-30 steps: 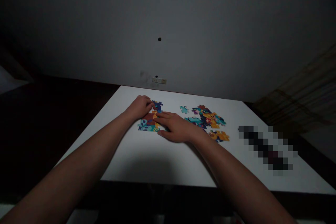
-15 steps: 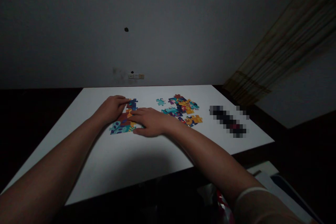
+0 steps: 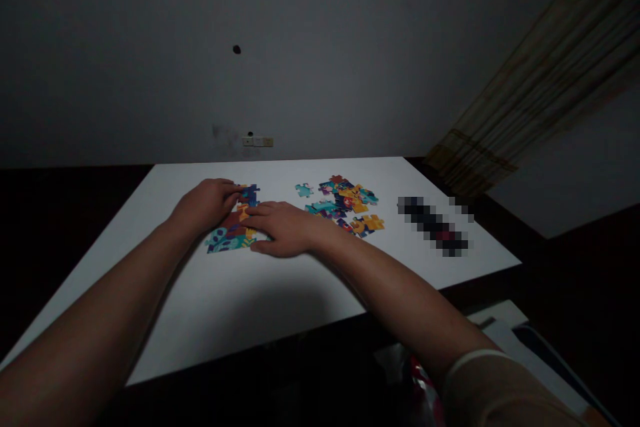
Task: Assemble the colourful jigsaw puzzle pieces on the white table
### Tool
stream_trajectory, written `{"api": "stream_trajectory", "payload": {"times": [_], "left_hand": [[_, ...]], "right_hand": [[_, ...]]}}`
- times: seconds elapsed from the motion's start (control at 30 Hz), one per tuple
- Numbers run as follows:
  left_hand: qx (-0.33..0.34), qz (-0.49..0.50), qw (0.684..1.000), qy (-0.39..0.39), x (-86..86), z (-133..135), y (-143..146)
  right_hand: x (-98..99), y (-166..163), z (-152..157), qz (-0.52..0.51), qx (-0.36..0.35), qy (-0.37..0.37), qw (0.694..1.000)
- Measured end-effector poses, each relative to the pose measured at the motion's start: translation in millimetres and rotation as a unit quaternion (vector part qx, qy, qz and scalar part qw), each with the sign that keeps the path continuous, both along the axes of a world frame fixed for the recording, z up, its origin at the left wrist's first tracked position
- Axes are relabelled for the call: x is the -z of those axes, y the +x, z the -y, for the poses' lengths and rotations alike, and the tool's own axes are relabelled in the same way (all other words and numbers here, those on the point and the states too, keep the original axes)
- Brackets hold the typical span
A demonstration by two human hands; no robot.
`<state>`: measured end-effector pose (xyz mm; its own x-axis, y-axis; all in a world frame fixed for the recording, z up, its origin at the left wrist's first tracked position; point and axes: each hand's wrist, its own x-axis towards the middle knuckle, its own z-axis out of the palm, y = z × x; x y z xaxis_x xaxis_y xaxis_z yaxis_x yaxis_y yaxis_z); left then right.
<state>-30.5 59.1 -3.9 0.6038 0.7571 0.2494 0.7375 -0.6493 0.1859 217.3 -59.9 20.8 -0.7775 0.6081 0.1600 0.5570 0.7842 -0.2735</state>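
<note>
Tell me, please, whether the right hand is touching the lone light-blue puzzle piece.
Apart: the head view shows white tabletop between the right hand and the light-blue puzzle piece.

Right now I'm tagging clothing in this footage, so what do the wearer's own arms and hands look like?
The left hand and right hand are ungloved, with no watch or bracelet visible. The right arm wears a brownish-beige fabric sleeve with a paler hem. No sleeve shows on the left arm.
</note>
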Motion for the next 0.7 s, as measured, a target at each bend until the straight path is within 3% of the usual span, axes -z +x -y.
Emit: {"api": "stream_trajectory", "payload": {"times": [0.2, 0.4, 0.7], "left_hand": [[-0.003, -0.02, 1.0, -0.01, -2.0, 5.1, 4.3], [-0.051, -0.025, 0.998, 0.003, -0.4, 8.3, 4.8], [0.005, 0.026, 0.999, -0.034, 6.6, 2.5, 2.0]], "right_hand": [[-1.1, -1.5, -1.2, -0.011, -0.002, -0.002, 1.0], [-0.6, -0.5, 0.0, 0.011, -0.006, -0.002, 1.0], [1.0, -1.4, 0.8, 0.0, 0.001, 0.002, 1.0]]}}
